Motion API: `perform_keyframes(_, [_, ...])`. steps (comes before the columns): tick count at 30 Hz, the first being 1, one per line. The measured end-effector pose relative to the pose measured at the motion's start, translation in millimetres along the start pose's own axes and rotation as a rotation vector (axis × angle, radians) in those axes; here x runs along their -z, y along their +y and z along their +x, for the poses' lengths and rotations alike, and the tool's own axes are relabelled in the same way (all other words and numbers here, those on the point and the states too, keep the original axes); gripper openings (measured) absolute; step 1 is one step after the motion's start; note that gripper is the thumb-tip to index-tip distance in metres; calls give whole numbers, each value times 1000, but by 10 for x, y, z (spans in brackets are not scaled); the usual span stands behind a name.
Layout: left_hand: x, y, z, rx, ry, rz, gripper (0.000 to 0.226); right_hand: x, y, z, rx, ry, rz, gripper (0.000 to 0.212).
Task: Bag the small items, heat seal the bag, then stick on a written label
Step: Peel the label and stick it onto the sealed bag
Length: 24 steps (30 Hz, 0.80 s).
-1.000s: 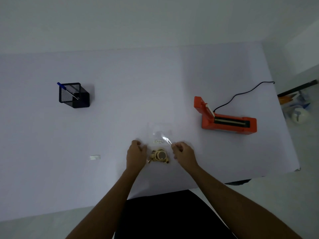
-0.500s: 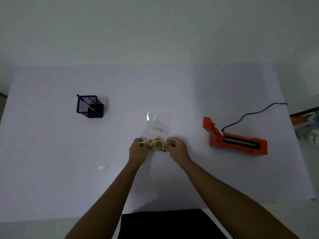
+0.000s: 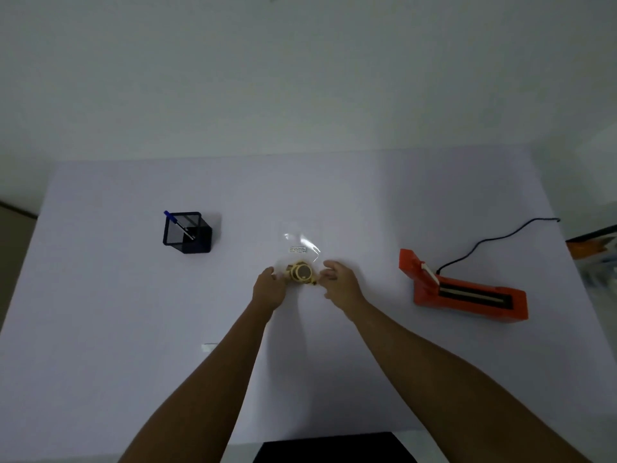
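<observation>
A clear plastic bag (image 3: 301, 241) with a small printed sticker lies flat on the white table (image 3: 367, 202), straight ahead of me. Several small yellowish round items (image 3: 301, 272) sit bunched at its near end. My left hand (image 3: 268, 289) pinches the bag's near left edge beside the items. My right hand (image 3: 340, 282) holds the near right edge with its fingers loosely curled. An orange heat sealer (image 3: 467, 292) with its lid raised stands to the right, apart from both hands. A small white label (image 3: 209, 347) lies on the table left of my left forearm.
A black mesh pen holder (image 3: 187, 232) with a blue pen (image 3: 178, 224) stands at the left. The sealer's black cord (image 3: 494, 240) runs off toward the table's right edge. Cluttered objects (image 3: 594, 248) sit beyond that edge. A dark shape (image 3: 334, 447) lies at the near edge.
The view has tilted up, so the table sits lower in frame. My hands with the bag have moved farther from me, and the items stay bunched between them.
</observation>
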State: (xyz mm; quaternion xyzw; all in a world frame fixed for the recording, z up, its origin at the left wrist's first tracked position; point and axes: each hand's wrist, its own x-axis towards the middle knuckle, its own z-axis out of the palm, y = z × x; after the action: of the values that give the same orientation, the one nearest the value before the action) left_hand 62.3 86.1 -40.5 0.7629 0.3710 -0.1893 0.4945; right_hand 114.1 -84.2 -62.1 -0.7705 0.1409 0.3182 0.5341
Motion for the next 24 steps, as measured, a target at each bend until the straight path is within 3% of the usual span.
perform_keyframes(3, [70,-2,-207,-42,54,44,47,90,2,-272,-7,28,44,41])
perform_keyframes(6, [72,23,-474,-180,99,42,39,233,99,-616,5,59,74,34])
perform_keyframes(12, [-159,220,-840,-407,-42,4,27,655,518,-1272,30,216,147,20])
perform_keyframes(16, [-506,489,-1064,-381,-252,-85,42,1119,721,-1598,-6,344,202,17])
perform_keyframes(19, [-885,703,-1174,-429,-364,17,49,1542,836,-1677,-31,402,198,19])
perform_keyframes(24, [-1529,1046,-1345,-495,-350,-34,47,2335,1035,-1495,-64,472,204,26])
